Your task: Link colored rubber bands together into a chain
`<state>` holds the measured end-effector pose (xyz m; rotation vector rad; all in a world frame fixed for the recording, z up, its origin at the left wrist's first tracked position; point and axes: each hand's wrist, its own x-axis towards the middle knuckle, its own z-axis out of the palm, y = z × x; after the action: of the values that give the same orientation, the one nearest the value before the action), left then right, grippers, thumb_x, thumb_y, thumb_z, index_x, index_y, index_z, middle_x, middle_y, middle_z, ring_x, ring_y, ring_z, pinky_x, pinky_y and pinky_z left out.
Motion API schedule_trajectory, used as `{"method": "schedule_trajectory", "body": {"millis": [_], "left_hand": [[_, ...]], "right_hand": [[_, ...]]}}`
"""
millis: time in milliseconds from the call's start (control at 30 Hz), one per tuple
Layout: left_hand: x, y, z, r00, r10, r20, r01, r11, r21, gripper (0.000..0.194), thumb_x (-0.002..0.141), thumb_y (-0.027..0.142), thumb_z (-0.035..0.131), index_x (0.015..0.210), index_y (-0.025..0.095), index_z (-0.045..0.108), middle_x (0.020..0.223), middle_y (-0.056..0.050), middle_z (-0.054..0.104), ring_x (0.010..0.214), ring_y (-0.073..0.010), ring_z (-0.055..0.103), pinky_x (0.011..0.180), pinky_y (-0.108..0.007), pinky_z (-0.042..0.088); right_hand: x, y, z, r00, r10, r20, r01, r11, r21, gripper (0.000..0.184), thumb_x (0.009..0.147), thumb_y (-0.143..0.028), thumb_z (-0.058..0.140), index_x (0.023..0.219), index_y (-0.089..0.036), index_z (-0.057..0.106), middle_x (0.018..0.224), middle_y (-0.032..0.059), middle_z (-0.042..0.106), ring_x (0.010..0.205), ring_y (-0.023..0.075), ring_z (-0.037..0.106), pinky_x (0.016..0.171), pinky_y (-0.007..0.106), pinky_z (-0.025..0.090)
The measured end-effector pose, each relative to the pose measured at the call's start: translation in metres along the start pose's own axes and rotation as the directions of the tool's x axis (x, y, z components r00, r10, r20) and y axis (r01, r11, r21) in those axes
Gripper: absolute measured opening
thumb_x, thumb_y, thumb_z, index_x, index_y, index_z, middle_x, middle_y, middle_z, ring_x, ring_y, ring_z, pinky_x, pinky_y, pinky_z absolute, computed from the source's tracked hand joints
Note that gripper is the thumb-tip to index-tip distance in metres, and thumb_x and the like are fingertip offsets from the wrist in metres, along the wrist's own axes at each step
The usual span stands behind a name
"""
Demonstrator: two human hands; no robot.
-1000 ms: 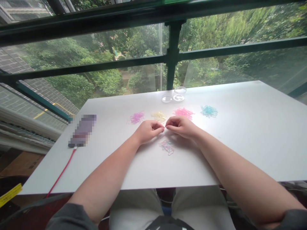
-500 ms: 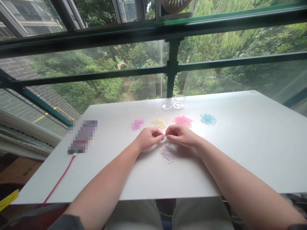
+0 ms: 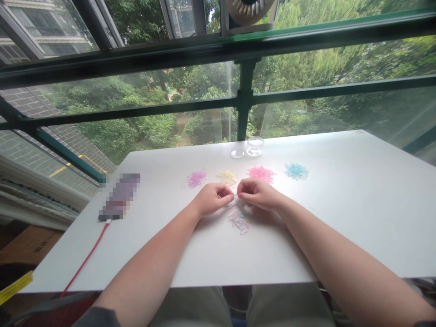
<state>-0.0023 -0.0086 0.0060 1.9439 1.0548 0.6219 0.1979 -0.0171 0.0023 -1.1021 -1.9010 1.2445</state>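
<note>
My left hand (image 3: 211, 198) and my right hand (image 3: 257, 193) meet fingertip to fingertip above the white table (image 3: 340, 213), both pinched on a tiny thin thing between them, too small to name. Just below them lies a mixed pile of coloured rubber bands (image 3: 238, 221). Beyond the hands sit sorted piles in a row: purple (image 3: 196, 178), yellow (image 3: 226, 176), pink (image 3: 260, 172) and teal (image 3: 296, 170).
A clear round container (image 3: 255, 146) and its lid (image 3: 237, 152) stand at the table's far edge by the window frame. A blurred-out device (image 3: 119, 196) with a red cable (image 3: 86, 259) lies at the left. Glass panes and green rails rise behind the table.
The hands stay pinched together in the same place on the table. The view has tilted up a little, so everything sits lower in the picture.
</note>
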Motion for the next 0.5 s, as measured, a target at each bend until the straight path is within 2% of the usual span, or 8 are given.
{"method": "schedule_trajectory", "body": {"millis": [200,367,500], "left_hand": [[0.0011,0.0000,-0.0004,1.000,-0.003,0.005,0.003,1.000,-0.022,0.023,0.072,0.035,0.060,0.077,0.013,0.065,0.069,-0.002,0.063,0.056,-0.0087,0.051,0.054,-0.020,0.039],[0.0009,0.0009,-0.0017,1.000,-0.002,0.017,0.002,1.000,-0.030,0.020,0.073,0.033,0.060,0.073,0.013,0.062,0.066,0.000,0.060,0.055,-0.0075,0.047,0.053,-0.019,0.038],[0.0001,-0.0008,-0.0018,1.000,0.002,-0.002,-0.002,1.000,-0.012,0.020,0.074,0.034,0.059,0.076,0.014,0.061,0.067,0.000,0.059,0.057,-0.0079,0.048,0.054,-0.019,0.038]], "right_hand": [[0.0016,0.0031,-0.0002,1.000,0.004,-0.006,-0.004,0.998,0.058,0.005,0.071,-0.020,0.055,0.072,-0.016,0.053,0.055,-0.0049,0.046,0.047,0.0073,0.044,0.045,0.020,0.035],[0.0023,0.0045,-0.0007,0.997,0.009,-0.081,-0.003,0.997,0.076,0.004,0.069,-0.016,0.055,0.068,-0.016,0.051,0.055,-0.0047,0.046,0.047,0.0073,0.044,0.044,0.020,0.036],[0.0027,0.0042,-0.0004,0.998,-0.006,-0.068,0.010,0.998,0.066,0.003,0.069,-0.014,0.054,0.068,-0.016,0.052,0.056,-0.0041,0.047,0.048,0.0076,0.045,0.045,0.020,0.034]]}}
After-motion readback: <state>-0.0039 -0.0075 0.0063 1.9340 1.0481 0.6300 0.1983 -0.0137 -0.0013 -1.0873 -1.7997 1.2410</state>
